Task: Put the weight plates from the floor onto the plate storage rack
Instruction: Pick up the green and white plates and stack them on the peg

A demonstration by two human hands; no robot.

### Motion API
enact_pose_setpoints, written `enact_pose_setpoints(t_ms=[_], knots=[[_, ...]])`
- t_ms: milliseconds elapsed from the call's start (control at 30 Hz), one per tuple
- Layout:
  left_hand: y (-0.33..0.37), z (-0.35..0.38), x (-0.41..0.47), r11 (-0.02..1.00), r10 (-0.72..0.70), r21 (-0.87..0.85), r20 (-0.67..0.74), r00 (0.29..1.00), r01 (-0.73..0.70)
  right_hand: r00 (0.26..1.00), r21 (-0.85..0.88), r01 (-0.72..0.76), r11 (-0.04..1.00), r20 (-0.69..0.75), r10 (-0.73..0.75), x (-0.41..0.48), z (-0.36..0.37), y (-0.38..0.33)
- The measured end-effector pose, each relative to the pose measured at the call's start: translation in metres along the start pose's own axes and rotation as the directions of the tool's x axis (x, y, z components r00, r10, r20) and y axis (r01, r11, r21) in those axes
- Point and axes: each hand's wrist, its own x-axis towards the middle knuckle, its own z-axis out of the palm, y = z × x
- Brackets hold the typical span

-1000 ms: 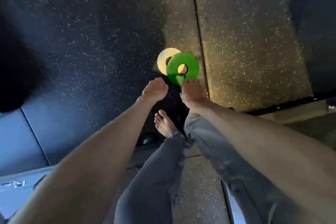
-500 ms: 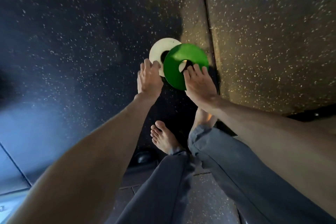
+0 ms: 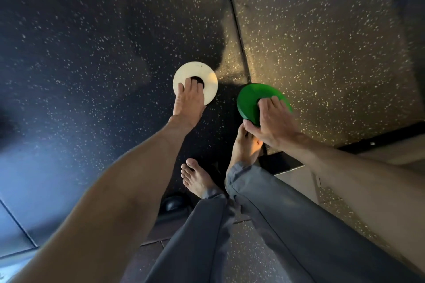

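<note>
- Left hand (image 3: 189,101) hooks fingertips into the hole of the white plate (image 3: 208,76), flat on the floor (image 3: 92,53).
- Right hand (image 3: 274,123) grips the tilted green plate (image 3: 248,99), fingers curled in its hole.

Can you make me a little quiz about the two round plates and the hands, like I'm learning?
1. Which hand grips the green plate? A) left hand B) right hand C) neither
2. True or false: the white plate lies on top of the green plate.
3. Fill the gap: the left hand's fingers reach into the white plate's centre ____.
Key: 1 B. 2 false, the plates are apart, side by side. 3 hole.
</note>
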Motion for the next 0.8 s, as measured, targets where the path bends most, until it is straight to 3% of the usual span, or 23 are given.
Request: enact_pose_setpoints(t_ms=[100, 200, 400, 600, 733, 800], knots=[[-0.005, -0.012, -0.009, 0.996, 0.043, -0.079, 0.028, 0.999, -0.040, 0.999, 0.047, -0.044, 0.998, 0.005, 0.044, -0.003, -0.017, -0.003], [-0.008, -0.038, -0.021, 0.962, 0.082, -0.271, 0.133, 0.988, -0.044, 0.995, 0.124, -0.080, 0.989, 0.071, 0.071, -0.011, -0.040, -0.010], [-0.013, -0.120, -0.104, 0.829, -0.008, -0.505, 0.421, 0.907, 0.242, 0.969, 0.034, -0.051, 0.998, 0.244, 0.041, -0.079, -0.104, -0.041], [-0.014, -0.218, -0.258, 0.843, 0.004, -0.498, 0.380, 0.925, 0.201, 0.956, 0.037, -0.022, 0.999, 0.294, 0.010, -0.192, -0.213, -0.095], [-0.022, -0.280, -0.361, 0.752, -0.008, -0.623, 0.319, 0.948, 0.215, 0.963, -0.008, 0.008, 1.000, 0.270, -0.006, -0.272, -0.278, -0.130], [-0.024, -0.303, -0.408, 0.717, -0.038, -0.656, 0.301, 0.953, 0.236, 0.960, 0.057, -0.009, 0.998, 0.280, -0.007, -0.307, -0.301, -0.147]])
